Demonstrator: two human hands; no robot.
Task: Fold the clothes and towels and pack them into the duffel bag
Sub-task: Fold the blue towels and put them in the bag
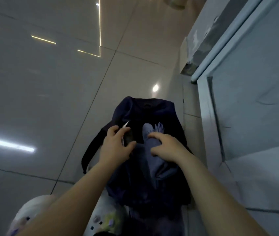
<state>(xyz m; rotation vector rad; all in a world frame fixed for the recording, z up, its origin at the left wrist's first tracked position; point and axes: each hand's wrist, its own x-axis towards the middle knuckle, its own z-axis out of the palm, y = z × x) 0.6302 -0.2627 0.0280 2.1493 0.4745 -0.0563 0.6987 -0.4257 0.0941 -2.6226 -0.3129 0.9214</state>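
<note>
Left grip (116, 145) and right grip (167, 147) seemingly curled, forearms extended.
</note>
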